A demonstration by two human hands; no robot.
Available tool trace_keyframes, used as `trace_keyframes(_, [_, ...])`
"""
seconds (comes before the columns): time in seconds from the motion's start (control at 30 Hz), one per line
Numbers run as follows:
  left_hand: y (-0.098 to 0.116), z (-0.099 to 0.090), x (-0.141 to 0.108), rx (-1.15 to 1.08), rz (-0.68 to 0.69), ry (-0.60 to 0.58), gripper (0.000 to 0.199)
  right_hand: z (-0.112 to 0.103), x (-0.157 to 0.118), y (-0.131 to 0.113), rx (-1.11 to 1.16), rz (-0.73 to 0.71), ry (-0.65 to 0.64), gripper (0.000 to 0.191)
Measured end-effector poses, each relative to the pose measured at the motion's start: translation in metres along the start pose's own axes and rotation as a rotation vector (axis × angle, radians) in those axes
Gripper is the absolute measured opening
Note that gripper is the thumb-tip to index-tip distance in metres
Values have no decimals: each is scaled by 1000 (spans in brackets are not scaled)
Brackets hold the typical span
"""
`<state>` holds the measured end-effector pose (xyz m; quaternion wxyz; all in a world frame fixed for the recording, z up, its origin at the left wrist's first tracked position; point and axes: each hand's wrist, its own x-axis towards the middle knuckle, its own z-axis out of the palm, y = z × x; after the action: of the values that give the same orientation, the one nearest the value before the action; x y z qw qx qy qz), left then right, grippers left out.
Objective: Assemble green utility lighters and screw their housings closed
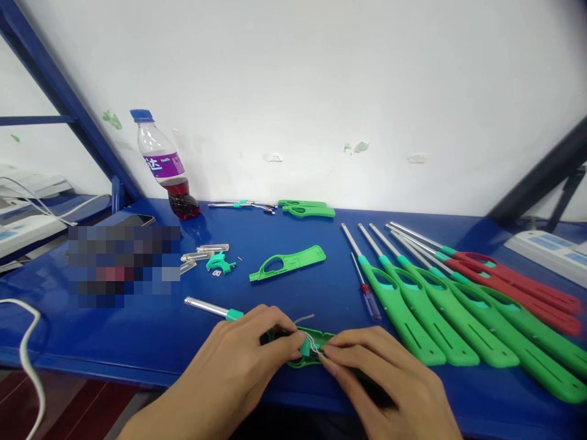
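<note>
- While lying at near edge of blue table (169, 345), probably light and stiff: green casing (326, 337), best held by rims.
- Pinched, apparently, in right hand (383, 366): white wires (312, 342), likely soft.
- Against teal piece (304, 348): left hand (252, 348), grip unclear.

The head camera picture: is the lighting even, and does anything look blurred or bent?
Head view: bright, fairly even light on the wall; same view: a faint reflection on the table by the bottle, whose lean probably comes from lens distortion; same view: red lighters look softer than green lighters nearer the middle; same view: a blocky mosaic hides detail.
</note>
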<state>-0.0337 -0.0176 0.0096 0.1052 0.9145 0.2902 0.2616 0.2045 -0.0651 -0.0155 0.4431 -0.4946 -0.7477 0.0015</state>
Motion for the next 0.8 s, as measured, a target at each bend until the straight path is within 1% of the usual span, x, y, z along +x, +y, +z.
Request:
trace_keyframes(0.1, [2, -1, 2, 8, -9, -14, 26, 2, 3, -3, -26, -5, 42, 32])
trace_keyframes(0.2, [1, 1, 1, 20, -20, -14, 19, 3, 4, -4, -19, -19, 37, 33])
trace_keyframes(0.27, [0, 2, 0, 25, -23, -15, 20, 3, 2, -3, -4, -25, 18, 30])
trace_keyframes(0.4, [1, 2, -1, 33, -36, -24, 22, 2, -3, 1, 57, -49, -71, 15])
trace_keyframes(0.5, [2, 2, -1, 46, -56, -39, 22, 0, -6, 4, 63, -89, -123, 15])
trace_keyframes(0.8, [2, 3, -3, 45, -59, -25, 24, -1, -9, 5, -109, -193, -162, 14])
